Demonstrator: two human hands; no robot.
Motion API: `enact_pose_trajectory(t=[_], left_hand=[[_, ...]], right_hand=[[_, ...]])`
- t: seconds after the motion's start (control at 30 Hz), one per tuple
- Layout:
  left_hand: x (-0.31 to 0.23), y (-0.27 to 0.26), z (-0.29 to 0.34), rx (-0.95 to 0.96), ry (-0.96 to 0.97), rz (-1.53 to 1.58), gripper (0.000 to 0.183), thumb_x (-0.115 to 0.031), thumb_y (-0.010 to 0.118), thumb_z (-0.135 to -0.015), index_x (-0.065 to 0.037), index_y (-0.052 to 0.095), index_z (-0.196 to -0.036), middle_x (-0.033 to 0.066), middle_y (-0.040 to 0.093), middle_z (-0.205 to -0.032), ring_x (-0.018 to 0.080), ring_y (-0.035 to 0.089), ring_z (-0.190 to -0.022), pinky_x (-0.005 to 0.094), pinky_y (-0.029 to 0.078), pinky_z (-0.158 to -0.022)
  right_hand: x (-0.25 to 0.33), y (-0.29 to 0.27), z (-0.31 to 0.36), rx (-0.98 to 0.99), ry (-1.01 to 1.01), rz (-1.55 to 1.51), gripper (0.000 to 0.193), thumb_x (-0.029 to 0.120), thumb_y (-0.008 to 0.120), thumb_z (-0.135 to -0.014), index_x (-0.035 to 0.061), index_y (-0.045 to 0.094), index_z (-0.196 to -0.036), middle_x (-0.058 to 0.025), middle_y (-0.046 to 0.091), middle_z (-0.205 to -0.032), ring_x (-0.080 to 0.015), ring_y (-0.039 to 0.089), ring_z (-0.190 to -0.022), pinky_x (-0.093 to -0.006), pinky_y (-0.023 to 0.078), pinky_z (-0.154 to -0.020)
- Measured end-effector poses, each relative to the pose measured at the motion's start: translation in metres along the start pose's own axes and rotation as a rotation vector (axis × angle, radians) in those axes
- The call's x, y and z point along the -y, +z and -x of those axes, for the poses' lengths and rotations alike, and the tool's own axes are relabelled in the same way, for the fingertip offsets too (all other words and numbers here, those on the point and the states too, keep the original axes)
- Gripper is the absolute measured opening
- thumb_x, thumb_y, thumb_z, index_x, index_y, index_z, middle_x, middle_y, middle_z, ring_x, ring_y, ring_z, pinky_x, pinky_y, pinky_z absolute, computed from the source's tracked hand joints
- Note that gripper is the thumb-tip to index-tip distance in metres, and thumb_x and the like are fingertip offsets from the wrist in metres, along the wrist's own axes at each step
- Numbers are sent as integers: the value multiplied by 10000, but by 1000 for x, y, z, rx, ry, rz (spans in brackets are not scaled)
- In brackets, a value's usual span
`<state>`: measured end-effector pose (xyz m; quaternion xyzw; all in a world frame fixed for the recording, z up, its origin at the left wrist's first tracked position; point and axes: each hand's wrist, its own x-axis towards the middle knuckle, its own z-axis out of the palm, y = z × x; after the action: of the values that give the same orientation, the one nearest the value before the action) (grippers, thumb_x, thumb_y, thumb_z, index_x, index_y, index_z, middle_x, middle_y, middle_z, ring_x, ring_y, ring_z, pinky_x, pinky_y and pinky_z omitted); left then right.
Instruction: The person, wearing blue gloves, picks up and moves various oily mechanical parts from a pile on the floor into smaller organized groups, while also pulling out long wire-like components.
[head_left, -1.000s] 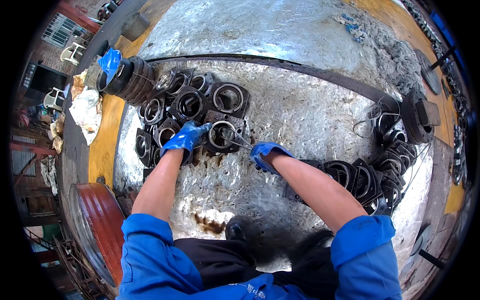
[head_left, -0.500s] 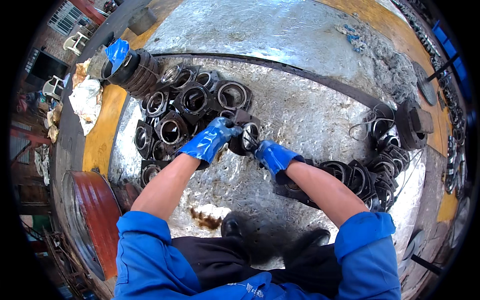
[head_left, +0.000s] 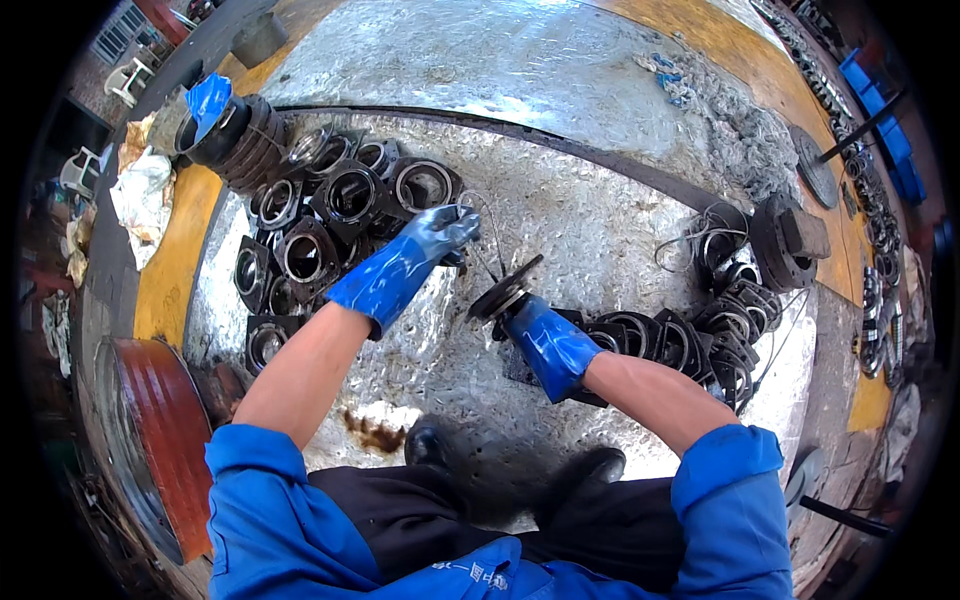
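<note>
A worn, silvery metal floor plate [head_left: 600,240] spreads beneath a person in rolled blue sleeves, a pile of dark, square-flanged metal rings [head_left: 345,228] at upper left and a curved row of similar rings [head_left: 715,345] at right. A rust-red drum [head_left: 170,430] lies on its side at lower left. Between the two groups of rings, the blue-gloved right hand [head_left: 540,335] is clamped on a dark flanged ring [head_left: 500,288], held tilted nearly edge-on. The blue-gloved left hand [head_left: 440,235] is raised just beside it, fingers curled; whether they grip anything cannot be told. A thin wire [head_left: 497,245] arcs between that hand and the tilted ring.
</note>
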<state>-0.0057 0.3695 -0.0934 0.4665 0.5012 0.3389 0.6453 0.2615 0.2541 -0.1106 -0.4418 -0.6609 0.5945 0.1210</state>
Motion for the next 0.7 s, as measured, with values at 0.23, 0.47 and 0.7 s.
enact_pose_trajectory(t=[0.23,0.47,0.7], left_hand=[[-53,10,20,-41,29,-86,180,-165,621,-1007,-20,716,-1053,110,762,-904,212,753,-834,322,591,-596],[-158,125,74,163,259,-563,139,-161,666,-960,-50,728,-1015,100,745,-915,198,705,-790,325,593,-721],[-187,119,87,189,195,-575,230,-218,615,-1013,-57,689,-1159,125,714,-1088,208,682,-935,330,579,-854]], right_hand=[[42,-53,11,207,187,640,351,390,679,-879,152,727,-1132,-164,741,-1047,-336,712,-981,-413,557,-857],[75,-121,53,86,-399,-45,756,351,836,-837,10,509,-1427,-197,561,-1426,-316,583,-1285,-430,457,-1118],[99,-88,41,87,-101,-173,248,150,611,-999,-3,694,-1176,-130,718,-1086,-199,674,-1029,-320,578,-896]])
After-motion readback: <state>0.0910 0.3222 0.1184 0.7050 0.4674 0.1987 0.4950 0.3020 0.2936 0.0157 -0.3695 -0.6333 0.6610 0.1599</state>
